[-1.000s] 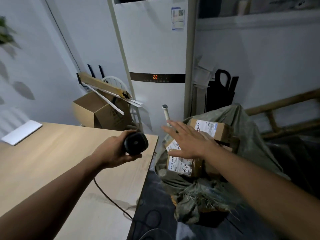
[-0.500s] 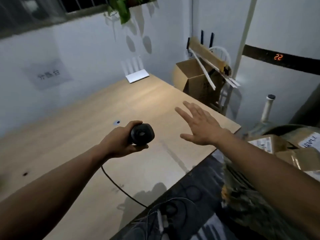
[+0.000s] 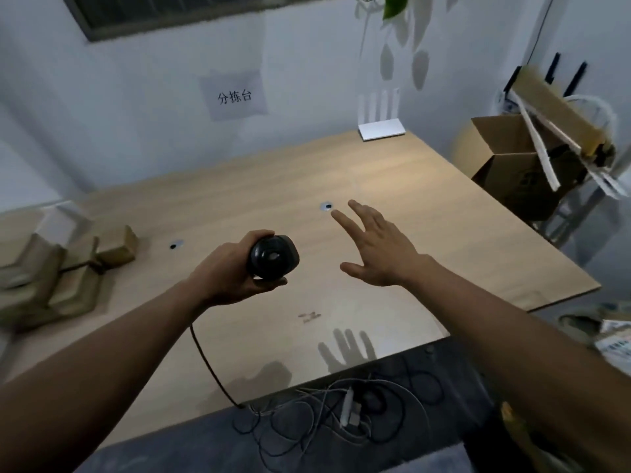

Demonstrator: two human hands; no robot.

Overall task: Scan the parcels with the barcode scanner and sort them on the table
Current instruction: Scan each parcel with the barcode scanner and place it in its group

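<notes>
My left hand (image 3: 228, 271) grips the black barcode scanner (image 3: 273, 257) above the middle of the wooden table (image 3: 426, 213); its black cable hangs down to the table's front edge. My right hand (image 3: 379, 250) hovers over the table just right of the scanner, fingers spread and straight, holding nothing. Several brown cardboard parcels (image 3: 68, 271) lie in a blurred heap at the table's left end. At the far right edge, labelled parcels in a sack (image 3: 611, 336) are partly cut off by the frame.
A white router (image 3: 381, 126) stands at the table's far edge by the wall. An open cardboard box (image 3: 512, 158) with long strips sits beyond the right corner. Tangled cables (image 3: 341, 414) lie on the dark floor below the front edge. A paper sign (image 3: 235, 97) hangs on the wall.
The view has swung left from the sack of parcels to the table. My right hand left the sack empty and now hovers over the table. My left hand keeps hold of the scanner.
</notes>
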